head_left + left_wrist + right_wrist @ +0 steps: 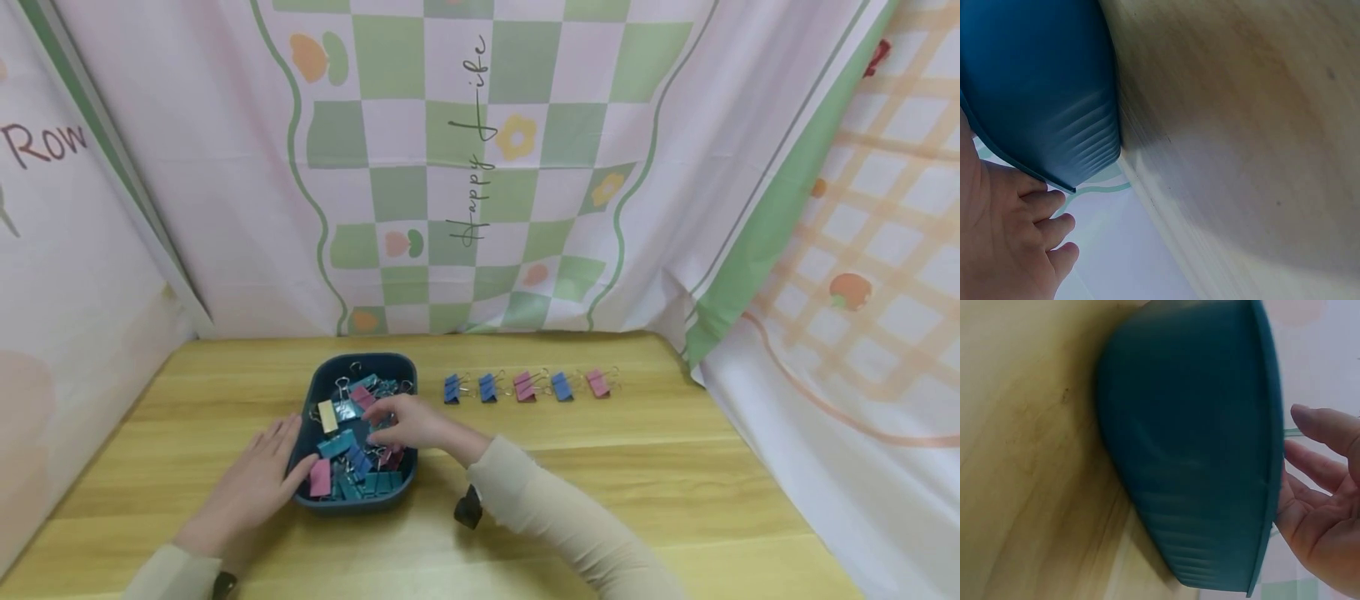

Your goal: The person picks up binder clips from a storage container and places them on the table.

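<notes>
A dark blue plastic basket [411, 483] stands on the table, with several binder clips inside in teal, blue, pink and cream. My left hand [258, 475] rests along its left rim, fingers extended outside and thumb reaching over the edge by a pink binder clip [320, 477]. In the left wrist view, the left fingers [1054, 230] lie loosely against the rim. My right hand [405, 423] reaches in over the right rim, its fingers bent loosely above the clips. Thumb and fingers stand apart in the right wrist view, where the basket wall [1191, 444] hides some fingertips.
Right of the basket, a row of binder clips runs along the back of the table: blue, another blue clip [488, 387], pink [525, 386], blue, and pink [597, 382]. A small black object [468, 508] shows beside the right sleeve. Printed curtains [480, 167] border the table.
</notes>
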A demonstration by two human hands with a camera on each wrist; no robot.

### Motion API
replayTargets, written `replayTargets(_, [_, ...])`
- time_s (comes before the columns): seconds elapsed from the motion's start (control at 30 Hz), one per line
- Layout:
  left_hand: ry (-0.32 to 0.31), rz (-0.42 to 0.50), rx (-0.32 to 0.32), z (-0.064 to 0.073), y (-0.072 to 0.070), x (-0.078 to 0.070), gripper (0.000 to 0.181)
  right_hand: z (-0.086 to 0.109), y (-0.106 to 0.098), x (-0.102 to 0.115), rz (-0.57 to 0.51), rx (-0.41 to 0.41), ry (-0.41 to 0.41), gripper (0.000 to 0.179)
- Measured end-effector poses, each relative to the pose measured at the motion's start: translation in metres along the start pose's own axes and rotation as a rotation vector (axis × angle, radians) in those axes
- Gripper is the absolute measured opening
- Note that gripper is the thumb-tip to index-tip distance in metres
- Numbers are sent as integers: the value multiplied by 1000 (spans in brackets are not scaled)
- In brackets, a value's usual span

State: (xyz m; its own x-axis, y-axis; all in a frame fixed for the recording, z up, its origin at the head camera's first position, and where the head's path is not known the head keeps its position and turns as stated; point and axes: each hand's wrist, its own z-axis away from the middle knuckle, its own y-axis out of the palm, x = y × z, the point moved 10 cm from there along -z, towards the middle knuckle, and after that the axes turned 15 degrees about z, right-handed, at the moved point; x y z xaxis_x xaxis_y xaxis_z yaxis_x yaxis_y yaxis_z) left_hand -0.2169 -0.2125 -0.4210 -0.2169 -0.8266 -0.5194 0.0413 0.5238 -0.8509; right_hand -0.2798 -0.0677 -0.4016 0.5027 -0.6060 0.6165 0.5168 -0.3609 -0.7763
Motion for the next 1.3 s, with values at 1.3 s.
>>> replayTargets(1.3, [6,14,3,0,0,-1,73,-10,17,-4,1,-29,133,9])
